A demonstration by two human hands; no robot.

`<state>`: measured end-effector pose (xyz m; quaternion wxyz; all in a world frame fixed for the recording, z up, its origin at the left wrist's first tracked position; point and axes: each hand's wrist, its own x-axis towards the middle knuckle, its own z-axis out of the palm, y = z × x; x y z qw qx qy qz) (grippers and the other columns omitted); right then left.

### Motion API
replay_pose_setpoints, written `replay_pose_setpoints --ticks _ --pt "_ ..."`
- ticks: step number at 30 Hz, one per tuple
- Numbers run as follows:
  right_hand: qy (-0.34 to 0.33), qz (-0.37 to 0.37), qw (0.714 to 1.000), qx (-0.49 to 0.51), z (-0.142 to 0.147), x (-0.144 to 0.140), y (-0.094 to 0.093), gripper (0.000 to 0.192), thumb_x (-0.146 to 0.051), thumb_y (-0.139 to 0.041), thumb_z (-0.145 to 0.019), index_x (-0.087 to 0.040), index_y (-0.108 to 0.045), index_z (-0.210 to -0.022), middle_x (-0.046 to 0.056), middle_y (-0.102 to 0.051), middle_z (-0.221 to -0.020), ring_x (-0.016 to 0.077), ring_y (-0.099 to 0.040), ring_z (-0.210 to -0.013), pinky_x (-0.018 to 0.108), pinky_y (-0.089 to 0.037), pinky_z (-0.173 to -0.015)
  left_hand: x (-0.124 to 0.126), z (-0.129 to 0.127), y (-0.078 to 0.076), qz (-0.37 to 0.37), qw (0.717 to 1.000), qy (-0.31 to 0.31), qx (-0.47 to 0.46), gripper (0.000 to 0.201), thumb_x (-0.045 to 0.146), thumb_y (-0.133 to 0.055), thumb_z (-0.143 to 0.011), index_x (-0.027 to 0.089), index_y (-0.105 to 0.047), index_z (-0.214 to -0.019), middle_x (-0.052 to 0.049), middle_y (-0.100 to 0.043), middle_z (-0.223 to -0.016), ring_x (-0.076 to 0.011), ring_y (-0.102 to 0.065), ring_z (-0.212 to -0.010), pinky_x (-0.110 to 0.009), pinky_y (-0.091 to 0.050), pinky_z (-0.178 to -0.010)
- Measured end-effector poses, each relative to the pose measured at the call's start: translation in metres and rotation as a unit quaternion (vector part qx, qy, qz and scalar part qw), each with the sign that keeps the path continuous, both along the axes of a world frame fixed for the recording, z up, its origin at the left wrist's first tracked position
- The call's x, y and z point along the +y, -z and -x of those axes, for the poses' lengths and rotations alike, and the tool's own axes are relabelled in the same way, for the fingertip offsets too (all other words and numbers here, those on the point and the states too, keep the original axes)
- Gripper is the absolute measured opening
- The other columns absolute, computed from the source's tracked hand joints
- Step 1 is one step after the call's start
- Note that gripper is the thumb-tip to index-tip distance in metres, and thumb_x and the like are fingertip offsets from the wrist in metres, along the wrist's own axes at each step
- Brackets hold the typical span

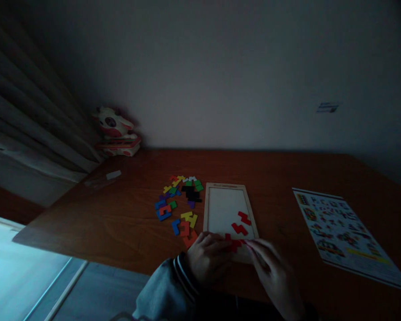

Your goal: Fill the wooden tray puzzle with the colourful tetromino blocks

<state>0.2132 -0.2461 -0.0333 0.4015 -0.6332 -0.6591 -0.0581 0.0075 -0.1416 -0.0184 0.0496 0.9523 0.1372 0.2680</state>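
Note:
A wooden puzzle tray lies in front of me, with a pale bare floor in its upper part. Two red puzzle pieces rest loosely on its lower right side, and more red pieces lie together at the near end. My left hand is curled over the tray's near left corner, fingertips against those near pieces; whatever is under the fingers is hidden. Thumb and forefinger of my right hand pinch a small red piece at the tray's near right.
Left of the tray lies a loose pile of coloured puzzle pieces, some black ones overlapping. A printed pattern sheet is on the right of the wooden table. A cow-shaped toy stands at the back left by the curtain.

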Motion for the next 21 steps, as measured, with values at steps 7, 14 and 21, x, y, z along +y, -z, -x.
replay_pose_setpoints --ticks 7,14,21 --pt "-0.001 0.034 0.998 -0.052 -0.002 -0.016 0.011 0.032 -0.028 -0.050 -0.096 -0.029 -0.061 -0.125 0.007 -0.067 -0.110 0.0205 -0.068 -0.097 0.033 -0.057 -0.083 0.000 -0.001 0.000 0.001 1.000 -0.002 -0.020 0.020 0.030 -0.054 -0.093 0.023 -0.069 -0.105 -0.002 -0.073 -0.107 -0.0148 -0.063 -0.098 -0.031 -0.045 -0.087" --pt "-0.009 0.030 0.999 0.010 0.000 -0.018 0.006 0.030 -0.028 -0.051 -0.095 -0.026 -0.061 -0.123 0.006 -0.071 -0.103 0.0187 -0.071 -0.090 0.029 -0.059 -0.079 0.000 -0.001 0.000 0.020 0.999 0.005 -0.036 0.019 0.028 -0.055 -0.092 0.022 -0.068 -0.105 -0.003 -0.073 -0.107 -0.0167 -0.063 -0.098 -0.033 -0.045 -0.087" --pt "-0.009 0.060 0.992 0.108 -0.006 -0.011 -0.008 0.021 -0.032 -0.048 -0.096 -0.026 -0.065 -0.107 0.006 -0.070 -0.102 0.0203 -0.069 -0.092 0.031 -0.058 -0.079 0.001 0.000 -0.004 0.021 0.999 0.016 -0.033 0.019 0.028 -0.053 -0.093 0.021 -0.069 -0.102 -0.004 -0.073 -0.107 -0.0183 -0.063 -0.098 -0.033 -0.047 -0.082"
